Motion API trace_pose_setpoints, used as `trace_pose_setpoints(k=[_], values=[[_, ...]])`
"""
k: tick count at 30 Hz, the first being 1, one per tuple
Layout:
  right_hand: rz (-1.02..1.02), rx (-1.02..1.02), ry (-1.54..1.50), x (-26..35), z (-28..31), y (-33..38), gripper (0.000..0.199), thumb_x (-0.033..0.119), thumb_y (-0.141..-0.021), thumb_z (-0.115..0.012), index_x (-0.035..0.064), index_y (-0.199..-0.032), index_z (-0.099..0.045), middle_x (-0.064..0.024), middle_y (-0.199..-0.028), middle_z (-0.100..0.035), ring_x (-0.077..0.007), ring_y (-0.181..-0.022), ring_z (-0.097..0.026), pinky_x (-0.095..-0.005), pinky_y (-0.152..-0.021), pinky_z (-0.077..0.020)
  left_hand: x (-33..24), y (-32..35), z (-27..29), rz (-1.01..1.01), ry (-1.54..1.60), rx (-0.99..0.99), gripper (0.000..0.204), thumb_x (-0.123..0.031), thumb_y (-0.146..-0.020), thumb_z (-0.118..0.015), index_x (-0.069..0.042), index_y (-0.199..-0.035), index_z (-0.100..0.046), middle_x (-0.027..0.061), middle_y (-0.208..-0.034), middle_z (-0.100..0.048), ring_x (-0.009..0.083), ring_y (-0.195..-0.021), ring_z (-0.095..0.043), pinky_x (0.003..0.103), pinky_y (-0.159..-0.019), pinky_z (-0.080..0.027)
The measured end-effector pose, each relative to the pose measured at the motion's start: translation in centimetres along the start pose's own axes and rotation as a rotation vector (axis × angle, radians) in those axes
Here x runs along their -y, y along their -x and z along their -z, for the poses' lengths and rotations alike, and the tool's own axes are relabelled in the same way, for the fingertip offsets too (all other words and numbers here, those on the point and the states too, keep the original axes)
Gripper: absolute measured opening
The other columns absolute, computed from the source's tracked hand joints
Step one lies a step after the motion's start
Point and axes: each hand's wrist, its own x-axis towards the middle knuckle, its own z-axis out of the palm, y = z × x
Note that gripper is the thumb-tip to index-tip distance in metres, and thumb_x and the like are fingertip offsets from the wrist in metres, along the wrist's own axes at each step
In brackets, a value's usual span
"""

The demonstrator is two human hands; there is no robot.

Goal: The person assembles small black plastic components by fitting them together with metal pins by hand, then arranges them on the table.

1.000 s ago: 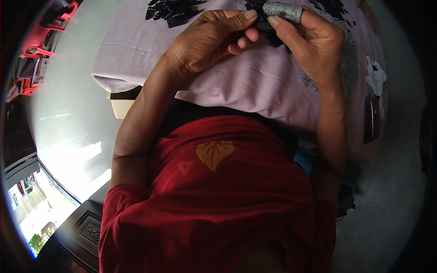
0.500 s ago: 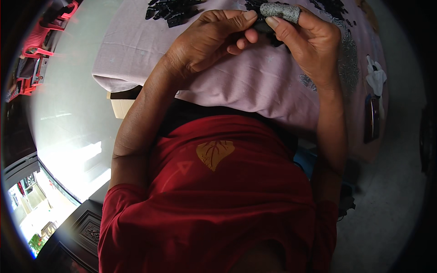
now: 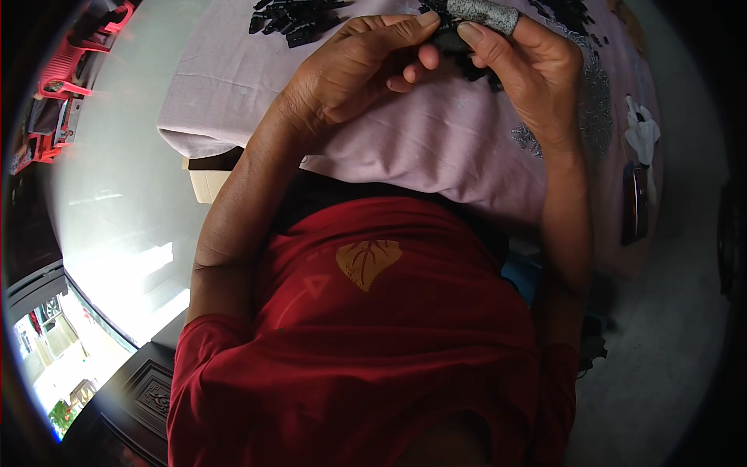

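Both my hands meet over the far part of a table with a pink cloth point(image 3: 436, 159). My left hand point(image 3: 354, 70) pinches a small black part point(image 3: 447, 39) between thumb and forefinger, its other fingers curled. On the other side, my right hand point(image 3: 537, 86) grips the same part with thumb and forefinger. A speckled grey sleeve point(image 3: 484, 13) wraps that forefinger. The part's exact kind is hidden by the fingers. More black pieces point(image 3: 492, 79) show just below and behind the hands.
A heap of black pieces point(image 3: 292, 22) lies far left, another black heap point(image 3: 564, 11) far right. Small silvery pieces point(image 3: 596, 101) are spread beside my right wrist. A white cloth point(image 3: 643, 134) and a dark phone-like object point(image 3: 634, 204) lie at the right edge. A cardboard box point(image 3: 206, 184) stands below left.
My right thumb and sleeved forefinger have shifted slightly to the right, and the sleeve tilts more. The left hand has barely moved. Both still hold the black part.
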Motion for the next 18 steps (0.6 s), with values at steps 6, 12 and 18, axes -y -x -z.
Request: trace_pose_setpoints(k=[6, 12, 18], values=[[0.095, 0.000, 0.150, -1.6, 0.8, 0.1, 0.017, 0.008, -0.093, -0.073, 0.0019, -0.109, -0.075, -0.0009, -0.085, -0.073, -0.0032, -0.069, -0.060, -0.0182, -0.063, -0.0503, -0.4, 0.3, -0.6, -0.016, -0.007, 0.027, 0.027, -0.032, -0.104, -0.057, -0.009, -0.093, -0.066, -0.0006, -0.080, -0.064, 0.0068, -0.068, -0.051, 0.021, -0.058, -0.038], [0.157, 0.032, 0.227, -2.9, 0.3, -0.8, 0.016, 0.007, -0.093, -0.072, 0.0015, -0.109, -0.075, -0.0005, -0.086, -0.072, -0.0031, -0.070, -0.061, -0.0179, -0.064, -0.0503, -0.3, 0.2, -0.5, -0.015, -0.031, 0.047, 0.028, -0.033, -0.104, -0.058, -0.010, -0.092, -0.067, -0.0009, -0.080, -0.064, 0.0073, -0.068, -0.050, 0.021, -0.059, -0.038], [0.296, -0.022, 0.191, -1.3, -0.6, -0.1, 0.019, 0.007, -0.092, -0.074, 0.0009, -0.110, -0.074, -0.0004, -0.087, -0.071, -0.0035, -0.070, -0.061, -0.0185, -0.063, -0.0503, -0.3, 0.2, -0.1, -0.009, 0.015, 0.034, 0.028, -0.034, -0.103, -0.060, -0.009, -0.093, -0.068, -0.0011, -0.083, -0.064, 0.0072, -0.071, -0.051, 0.021, -0.060, -0.038]])
